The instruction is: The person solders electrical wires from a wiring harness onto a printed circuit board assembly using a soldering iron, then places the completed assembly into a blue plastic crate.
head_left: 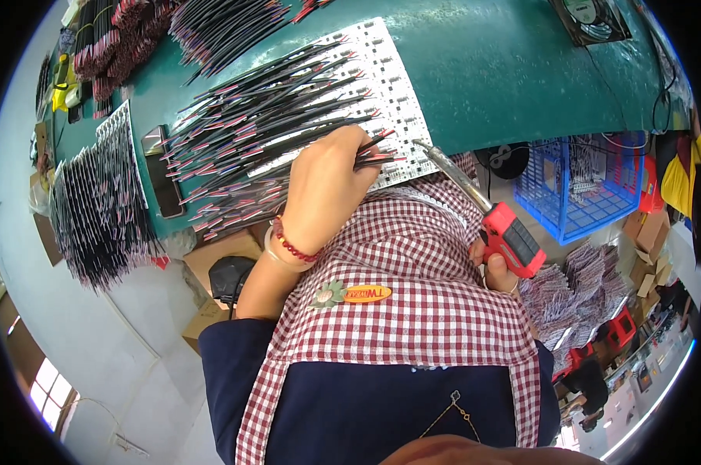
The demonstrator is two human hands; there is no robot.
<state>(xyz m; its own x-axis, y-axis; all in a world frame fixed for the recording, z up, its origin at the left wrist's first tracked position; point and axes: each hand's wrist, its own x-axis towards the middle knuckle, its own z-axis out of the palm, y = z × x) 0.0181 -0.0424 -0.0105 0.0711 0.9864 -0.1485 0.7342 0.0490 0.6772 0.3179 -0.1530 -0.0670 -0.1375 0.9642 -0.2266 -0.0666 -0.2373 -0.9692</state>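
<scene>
The left hand [325, 190] presses wire leads [370, 151] onto the white LED strip panel [389, 101], while the right hand [496, 267] grips a red soldering iron [486, 217], tip at the panel's near edge. Many wires [250, 124] already lie across the panel, apparently attached; its far end looks bare.

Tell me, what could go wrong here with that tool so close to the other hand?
The soldering iron in the right hand points its tip at the white circuit board, close to the left hand pressing wires down; a slip might burn fingers. The tip could also scorch nearby wire insulation. The board overhangs the green table edge, so it might shift under pressure.
</scene>
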